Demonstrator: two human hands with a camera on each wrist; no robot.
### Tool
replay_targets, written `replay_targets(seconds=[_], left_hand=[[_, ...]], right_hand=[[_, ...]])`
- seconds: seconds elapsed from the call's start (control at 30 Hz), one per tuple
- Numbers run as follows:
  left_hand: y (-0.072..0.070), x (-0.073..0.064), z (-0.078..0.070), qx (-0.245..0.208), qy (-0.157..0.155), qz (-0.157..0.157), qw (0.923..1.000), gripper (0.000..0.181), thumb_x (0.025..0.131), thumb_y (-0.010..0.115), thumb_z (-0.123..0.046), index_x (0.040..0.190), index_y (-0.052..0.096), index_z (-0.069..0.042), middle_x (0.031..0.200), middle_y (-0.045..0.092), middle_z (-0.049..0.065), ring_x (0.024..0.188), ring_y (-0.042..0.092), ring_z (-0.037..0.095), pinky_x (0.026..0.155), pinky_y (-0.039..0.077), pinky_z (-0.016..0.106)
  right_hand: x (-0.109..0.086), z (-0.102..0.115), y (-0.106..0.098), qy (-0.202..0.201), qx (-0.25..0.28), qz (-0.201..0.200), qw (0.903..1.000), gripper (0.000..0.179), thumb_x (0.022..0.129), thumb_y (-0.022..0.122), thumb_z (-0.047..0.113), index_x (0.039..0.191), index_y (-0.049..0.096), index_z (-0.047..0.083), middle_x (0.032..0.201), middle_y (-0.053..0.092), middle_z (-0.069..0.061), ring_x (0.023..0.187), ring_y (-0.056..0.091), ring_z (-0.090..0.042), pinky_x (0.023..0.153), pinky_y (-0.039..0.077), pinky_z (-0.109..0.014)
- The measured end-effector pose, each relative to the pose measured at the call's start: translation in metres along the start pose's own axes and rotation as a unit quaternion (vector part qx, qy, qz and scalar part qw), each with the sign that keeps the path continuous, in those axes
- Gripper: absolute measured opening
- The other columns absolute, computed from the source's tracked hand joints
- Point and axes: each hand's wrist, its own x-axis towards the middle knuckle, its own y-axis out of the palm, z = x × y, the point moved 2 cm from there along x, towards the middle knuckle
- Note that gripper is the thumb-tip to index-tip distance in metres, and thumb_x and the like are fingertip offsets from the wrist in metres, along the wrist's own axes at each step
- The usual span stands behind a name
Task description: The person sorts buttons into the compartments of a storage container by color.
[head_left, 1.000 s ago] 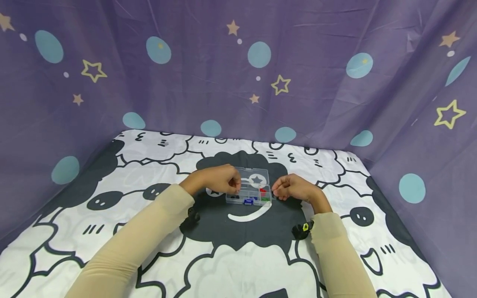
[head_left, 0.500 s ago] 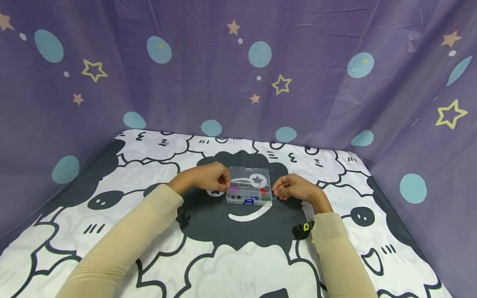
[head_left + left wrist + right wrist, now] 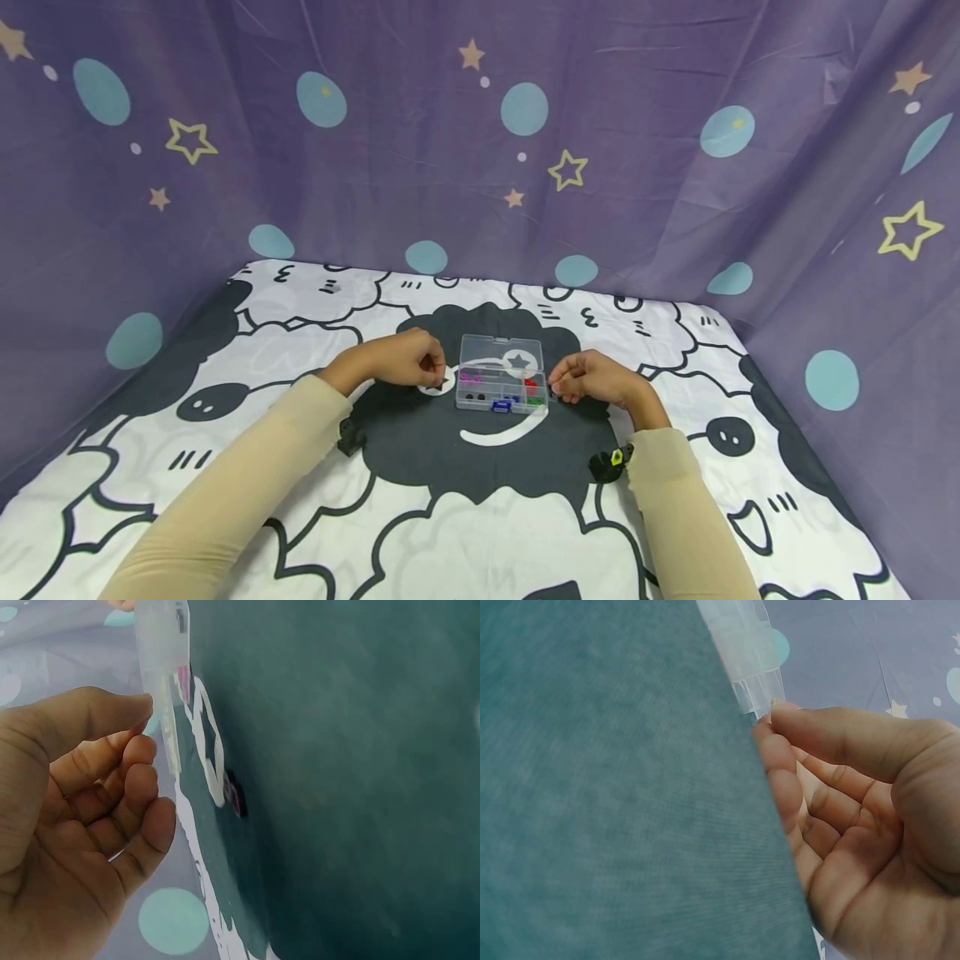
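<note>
A clear plastic compartment box (image 3: 480, 407) stands with its lid (image 3: 487, 348) raised at the back. Its compartments hold small pink pieces (image 3: 470, 378), black pieces (image 3: 475, 397), red pieces (image 3: 530, 383), blue pieces and green pieces (image 3: 535, 401). Left of the box hovers my left hand (image 3: 408, 358), its fingers loosely bent and thumb near the index finger, with nothing seen between them. A small dark reddish piece (image 3: 236, 795) lies on the cloth close to those fingers. My right hand (image 3: 592, 377) pinches the box's right end between thumb and index finger.
A black-and-white cartoon cloth (image 3: 480, 467) covers the table. A purple curtain (image 3: 420, 167) with stars and blue spots hangs behind and at both sides. Dark wrist-worn devices (image 3: 607, 464) sit below both sleeves.
My left hand has drawn back from over the box toward the left, uncovering the pink and black pieces. The right hand stays at the box's right end.
</note>
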Motion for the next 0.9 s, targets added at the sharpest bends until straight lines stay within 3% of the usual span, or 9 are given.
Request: replay_targets(seconds=[0.43,0.9], left_hand=[[-0.006,-0.019,0.019,-0.002,-0.013,0.007,0.9999,0.010,0.083,0.073,-0.001,0.079,0.074,-0.010,0.068,0.062,-0.009,0.060,0.052,0.004,0.058,0.044,0.024],[-0.007,-0.028,0.024,-0.002,-0.071,0.050,0.9962,0.007,0.087,0.078,-0.009,0.082,0.074,-0.013,0.070,0.063,-0.008,0.061,0.052,0.006,0.059,0.045,0.026]], right_hand=[[0.001,0.001,0.000,0.000,-0.003,0.002,1.0000,0.017,0.096,0.067,0.004,0.109,0.069,-0.005,0.089,0.072,-0.007,0.076,0.065,-0.019,0.071,0.056,-0.032],[0.001,0.000,0.000,0.000,-0.005,0.001,1.0000,0.017,0.096,0.067,0.004,0.109,0.069,-0.006,0.089,0.072,-0.007,0.075,0.064,-0.019,0.070,0.055,-0.032]])
